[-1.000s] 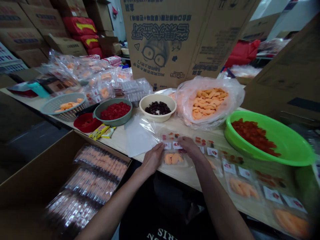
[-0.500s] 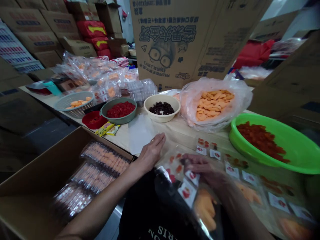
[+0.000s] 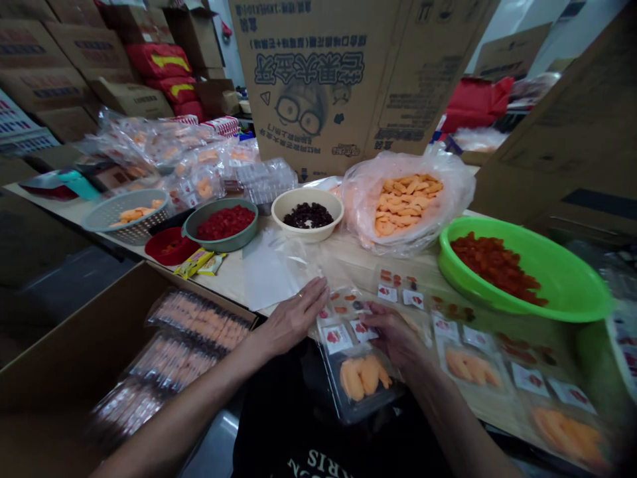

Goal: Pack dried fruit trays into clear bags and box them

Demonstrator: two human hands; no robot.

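Note:
My right hand (image 3: 395,335) grips the right side of a clear plastic tray pack (image 3: 348,408), thumb and fingers at its edge. The pack lies at the table edge in front of my body. Orange pieces (image 3: 363,377) fill its lower compartment, two white sachets with red print (image 3: 337,338) sit in the middle, and small red-orange and dark pieces at the top. My left hand (image 3: 296,315) is stretched flat at the pack's upper left corner, fingers straight and together. Whether it presses on the pack I cannot tell. Similar filled trays (image 3: 470,362) lie to the right.
A green basin (image 3: 567,265) of dark orange pieces stands at the right. Behind are a bag of orange pieces (image 3: 408,206), a cream bowl (image 3: 281,222), a grey-green bowl (image 3: 243,239) and a basket (image 3: 129,229). An open carton (image 3: 50,345) at left holds stacked packs.
The pack, tilted and blurred before, now lies flatter with its contents facing up. My right hand has shifted slightly with it. The view has turned a little to the right.

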